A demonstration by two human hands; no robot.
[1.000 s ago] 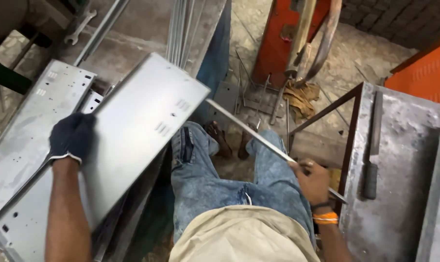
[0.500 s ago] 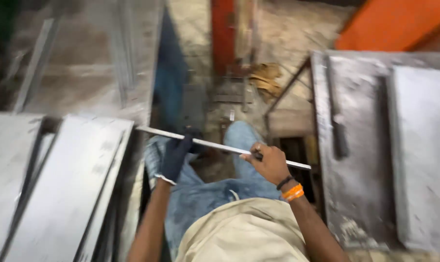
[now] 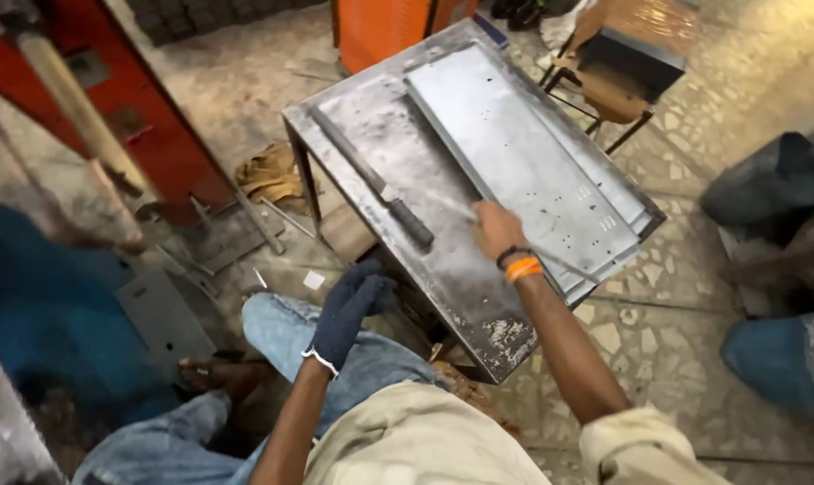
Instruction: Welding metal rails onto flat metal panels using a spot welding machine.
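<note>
The scuffed grey steel worktable [image 3: 398, 144] runs from 7 to 1 o'clock, its near corner beside your knee, with open tiled floor at 3 o'clock. On its right half lies a long pale perforated sheet-metal panel [image 3: 524, 162], flush to the far edge. The dark flat file with a black handle [image 3: 376, 184] lies parallel at 11. Your bare right hand [image 3: 497, 229] is closed around a thin metal rod [image 3: 560, 262]; its blurred ends point to 10 and 4. Your gloved left hand [image 3: 349, 310] hangs loosely curled, empty, over your jeans.
</note>
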